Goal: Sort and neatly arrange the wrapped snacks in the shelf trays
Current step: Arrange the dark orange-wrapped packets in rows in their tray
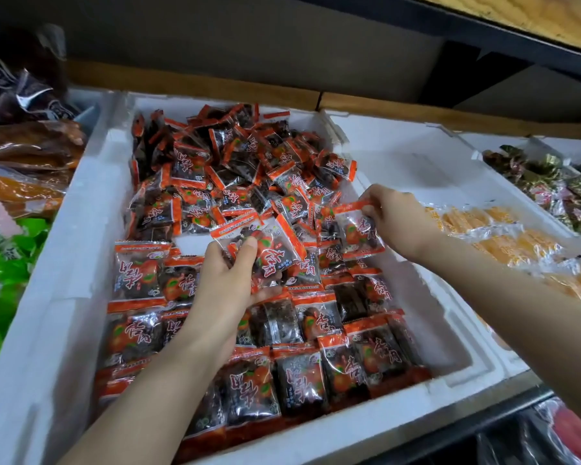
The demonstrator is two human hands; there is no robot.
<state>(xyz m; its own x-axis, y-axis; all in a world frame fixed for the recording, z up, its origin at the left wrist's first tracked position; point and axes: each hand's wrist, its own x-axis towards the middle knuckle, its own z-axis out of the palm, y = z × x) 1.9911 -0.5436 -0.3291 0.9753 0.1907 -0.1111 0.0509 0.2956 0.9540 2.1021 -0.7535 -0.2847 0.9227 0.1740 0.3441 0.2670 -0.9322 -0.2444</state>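
Shelf boards of wood and dark metal cross the top of the frame; beneath them white foam trays stand side by side. The centre tray holds the red-and-clear snack packets: a loose heap fills its upper half, while flat overlapping rows occupy the lower half of the frame. The left hand, at frame centre, grips a small bundle of packets, thumb laid over the top face. The right hand, centre right, pinches a single packet by its upper sealed edge, so that the packet hangs above the rows. Judged from appearance, each packet is light, with a soft dark filling inside glossy film; the film is likely slippery, and a bundle may slide apart if held loosely. The crimped red seal strips look like the stiffest part and offer the surest pinch point; for several at once, a grip across the flat faces seems preferable. Hard pressure on the middle could deform the contents. Neighbouring trays hold yellow strips at right and green packets at left.
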